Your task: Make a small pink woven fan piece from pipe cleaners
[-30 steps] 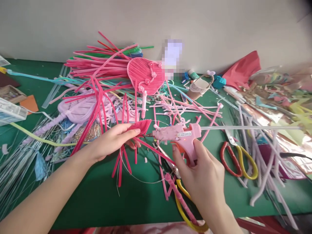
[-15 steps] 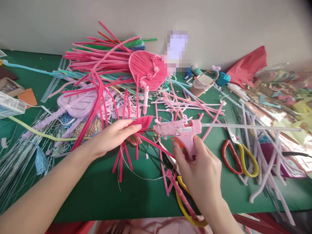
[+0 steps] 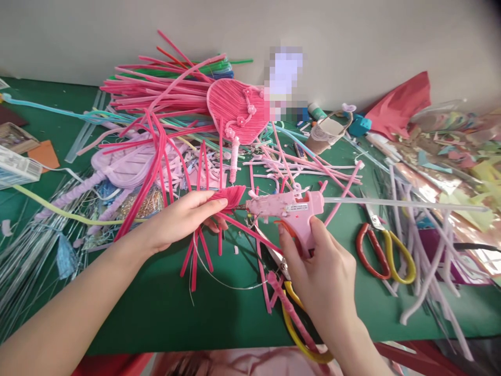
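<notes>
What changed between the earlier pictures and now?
Mainly the view shifted: far items, like the rounded pink panel, sit slightly higher. Nothing was grasped or released; the left hand still holds the pink piece, the right hand the glue gun.

left hand (image 3: 191, 215): pinches red fuzzy-stem piece (image 3: 235, 197) | right hand (image 3: 326, 271): grips pink glue gun (image 3: 287, 206) | nozzle (image 3: 242, 207): just beside piece

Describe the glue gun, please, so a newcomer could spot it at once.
Start at the green table, then find the right grip above it. It holds the glue gun, pink with an orange trigger. Unlike the thin pink stems nearby, it has a long translucent stick jutting from its back.
</notes>
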